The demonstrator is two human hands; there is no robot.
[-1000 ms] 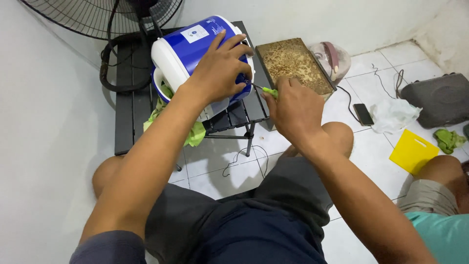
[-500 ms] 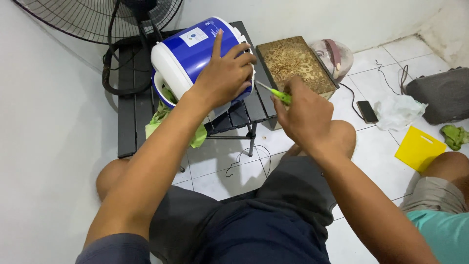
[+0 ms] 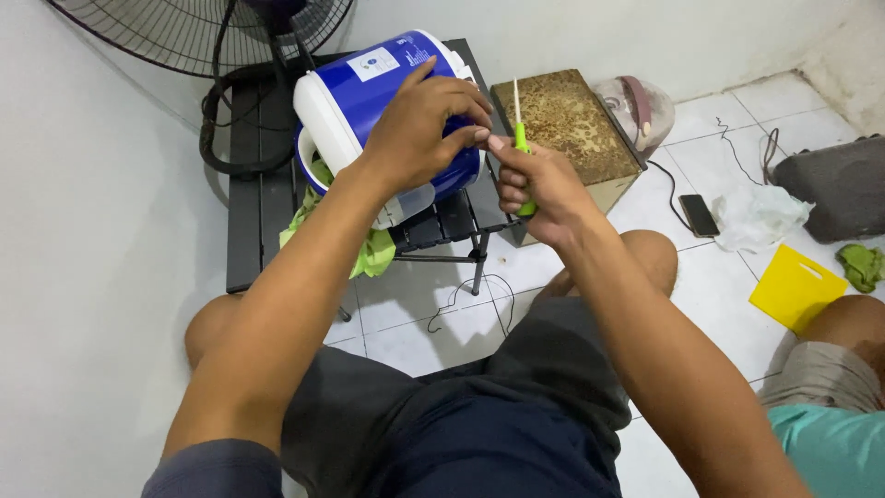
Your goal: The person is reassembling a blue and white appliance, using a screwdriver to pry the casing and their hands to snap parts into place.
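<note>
Head view looks down on a blue and white appliance point(image 3: 383, 111) lying tipped on its side on a black slatted table point(image 3: 249, 184), near the table's right edge. The left hand point(image 3: 419, 124) is spread over the blue shell with its fingers pressed flat against it, a steadying contact more than a closed grip. A green cloth point(image 3: 369, 247) hangs out from under the appliance and drapes over the table's front edge. The right hand point(image 3: 535, 189) has its grip clenched around the green handle of a small screwdriver point(image 3: 519, 129), whose thin shaft points up and away, just beside the left fingertips and the appliance's side; whether the tip touches the shell cannot be told. Behind the table's back edge stands a black fan point(image 3: 198, 32) against the wall. Just right of the table sits a brown patterned box point(image 3: 572, 124). On the tiled floor farther right lie a dark phone point(image 3: 699, 215), a white plastic bag point(image 3: 761, 215) and a yellow cutting board point(image 3: 797, 288). Another person's knee point(image 3: 853, 318) shows at the right edge.
</note>
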